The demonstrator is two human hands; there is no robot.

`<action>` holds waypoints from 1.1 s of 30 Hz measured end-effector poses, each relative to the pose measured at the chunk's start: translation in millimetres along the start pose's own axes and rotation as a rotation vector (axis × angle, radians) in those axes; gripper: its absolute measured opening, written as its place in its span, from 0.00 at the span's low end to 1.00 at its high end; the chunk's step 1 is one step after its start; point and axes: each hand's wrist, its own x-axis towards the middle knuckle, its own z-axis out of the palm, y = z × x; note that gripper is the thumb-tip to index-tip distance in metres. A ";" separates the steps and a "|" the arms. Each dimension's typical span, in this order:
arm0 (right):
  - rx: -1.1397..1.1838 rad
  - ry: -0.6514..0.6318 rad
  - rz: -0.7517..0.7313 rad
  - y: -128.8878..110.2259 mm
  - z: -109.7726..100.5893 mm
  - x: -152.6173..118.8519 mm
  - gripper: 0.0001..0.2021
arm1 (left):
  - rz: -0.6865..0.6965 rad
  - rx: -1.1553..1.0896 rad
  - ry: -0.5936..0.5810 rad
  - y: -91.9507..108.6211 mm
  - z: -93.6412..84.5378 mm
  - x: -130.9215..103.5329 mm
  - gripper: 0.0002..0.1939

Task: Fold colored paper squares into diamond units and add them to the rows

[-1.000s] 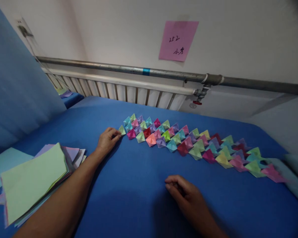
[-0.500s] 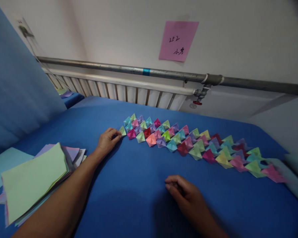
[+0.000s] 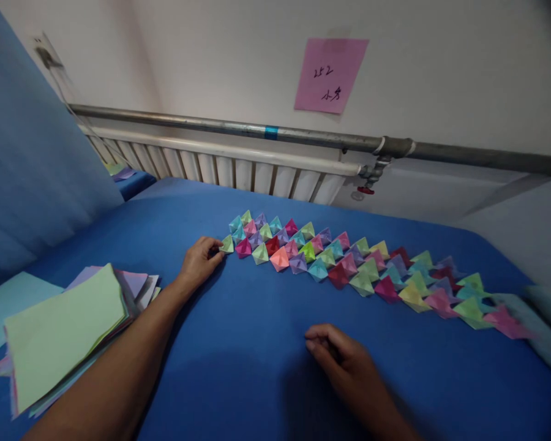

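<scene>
While our left hand [image 3: 200, 263] lies mid-frame, its fingers [image 3: 214, 243] pinch left tip of pale green folded paper [image 3: 228, 244]. Paper sits just right of fingers, at left end of long row [image 3: 362, 283] slanting toward lower right. Our right hand [image 3: 338, 356]: farther, lower middle, curled; can't tell how tight.

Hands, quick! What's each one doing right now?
Left hand: closed, pinching the edge of a pale green folded paper.
Right hand: loosely closed, nothing seen in it.
</scene>
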 end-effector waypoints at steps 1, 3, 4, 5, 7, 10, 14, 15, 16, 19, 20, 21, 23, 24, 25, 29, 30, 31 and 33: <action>0.000 0.002 -0.003 0.0 -0.2 0.0 0.11 | 0.001 0.001 -0.002 0.1 0.2 0.1 0.05; -0.001 -0.003 -0.003 0.0 -0.5 0.2 0.11 | 0.003 0.002 -0.008 0.4 0.3 0.3 0.05; -0.001 -0.005 -0.002 0.0 -0.6 0.4 0.11 | 0.005 0.002 -0.012 0.6 0.3 0.3 0.05; -0.001 -0.006 0.000 0.0 -0.5 0.5 0.11 | 0.008 0.002 -0.015 0.8 0.2 0.3 0.06; 0.000 -0.012 0.005 -0.1 -0.2 0.6 0.11 | 0.012 0.002 -0.018 1.3 -0.1 0.2 0.06; 0.005 -0.017 0.012 -0.8 0.2 0.2 0.11 | 0.013 0.005 -0.015 1.7 -0.3 -0.1 0.05; 0.001 -0.015 0.020 -2.5 -0.5 -0.3 0.10 | 0.014 0.007 -0.020 1.5 -0.1 -0.4 0.05; -0.002 -0.014 0.021 -2.9 -0.9 -0.3 0.10 | 0.015 0.007 -0.022 1.3 0.1 -0.5 0.06; -0.005 -0.014 0.020 -3.3 -1.2 -0.2 0.10 | 0.016 0.007 -0.023 1.1 0.3 -0.5 0.06; -0.010 -0.018 0.012 -3.9 -1.8 0.2 0.10 | 0.020 0.006 -0.023 0.5 0.9 -0.3 0.05; -0.009 -0.020 0.011 -4.0 -1.9 0.3 0.10 | 0.023 0.005 -0.024 0.4 1.0 -0.3 0.06; -0.009 -0.021 0.009 -3.9 -1.9 0.3 0.10 | 0.025 0.004 -0.024 0.3 1.1 -0.3 0.06; -0.013 -0.024 0.010 -3.7 -1.8 0.3 0.10 | 0.028 0.003 -0.025 0.3 1.1 -0.3 0.06; -0.015 -0.024 0.009 -3.4 -1.6 0.2 0.10 | 0.029 0.003 -0.026 0.3 1.1 -0.3 0.06; -0.015 -0.023 0.006 -3.1 -1.5 0.0 0.10 | 0.029 0.003 -0.026 0.4 1.1 -0.3 0.06; -0.013 -0.028 0.008 -1.5 -0.6 -0.2 0.11 | 0.031 0.003 -0.028 0.5 1.5 -0.5 0.05; -0.014 -0.028 0.010 -1.1 -0.5 -0.1 0.11 | 0.030 0.004 -0.029 0.4 1.7 -0.5 0.06; -0.014 -0.028 0.012 -0.9 -0.4 0.0 0.11 | 0.028 0.004 -0.029 0.4 1.9 -0.4 0.06; -0.010 -0.023 0.012 -0.7 -0.5 0.2 0.11 | 0.025 0.006 -0.030 0.2 2.2 -0.3 0.06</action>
